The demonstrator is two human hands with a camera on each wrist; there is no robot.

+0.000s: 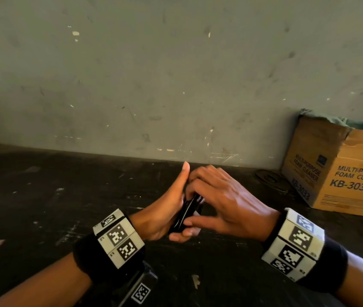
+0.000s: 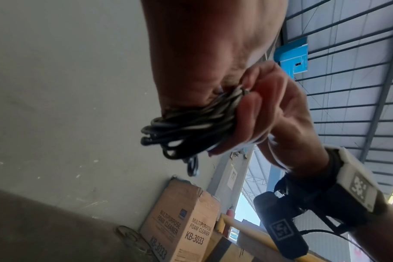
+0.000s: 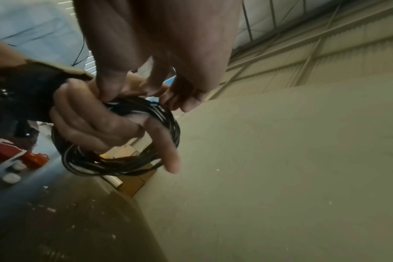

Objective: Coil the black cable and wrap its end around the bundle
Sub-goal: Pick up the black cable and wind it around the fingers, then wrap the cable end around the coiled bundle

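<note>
Left grip curls round one side of the coiled black cable, index finger stretched straight out, holding the bundle upright above the dark table; in the right wrist view its fingers wrap through the ring of loops. Right grip sits just beside it on the other side, fingertips pinching strands at the top of the coil. Farther right, a cardboard box marked foam cleaner stands against the grey wall
</note>
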